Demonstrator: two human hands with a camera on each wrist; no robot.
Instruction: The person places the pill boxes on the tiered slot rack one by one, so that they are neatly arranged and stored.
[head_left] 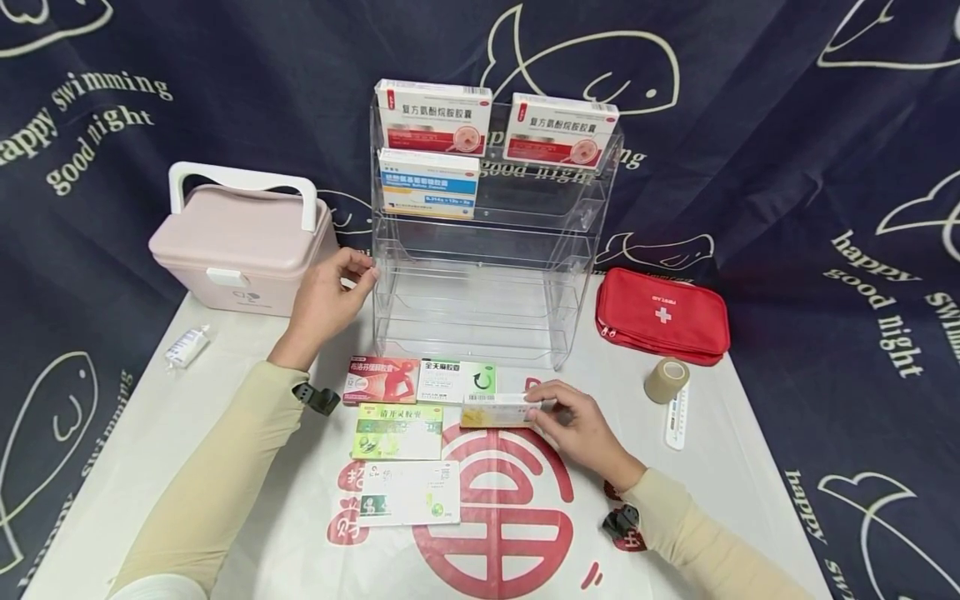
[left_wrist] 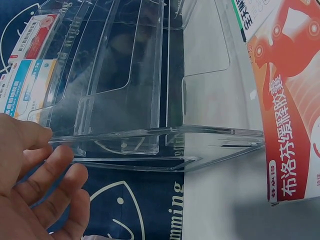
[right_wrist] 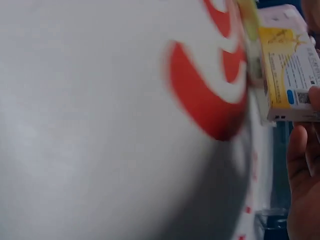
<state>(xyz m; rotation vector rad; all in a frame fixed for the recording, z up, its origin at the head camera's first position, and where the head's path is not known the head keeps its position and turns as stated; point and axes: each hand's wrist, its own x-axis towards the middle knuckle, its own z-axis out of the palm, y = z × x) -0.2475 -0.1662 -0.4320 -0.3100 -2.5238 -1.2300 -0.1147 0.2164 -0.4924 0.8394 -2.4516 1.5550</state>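
My right hand [head_left: 581, 429] pinches a white-and-yellow medicine box [head_left: 495, 412] by its right end, tilted above the table; the right wrist view shows its printed yellow face [right_wrist: 287, 70]. With curled fingers, my left hand [head_left: 330, 296] pinches the left side edge of a clear tiered display rack [head_left: 480, 312]; the left wrist view shows thumb and fingertips at that edge. In front of the rack lie a red medicine box [head_left: 381, 380], a white-and-green box [head_left: 457, 379], a yellow-green box [head_left: 397, 432] and a white box [head_left: 410, 493].
Two red-and-white boxes [head_left: 435, 121] stand on the rack's top tier, a blue-and-white box [head_left: 429, 185] below. A pink case [head_left: 240, 242] and small white packet [head_left: 187, 347] sit left. Right are a red first-aid pouch [head_left: 662, 315], tan bandage roll [head_left: 666, 380] and white thermometer [head_left: 677, 421].
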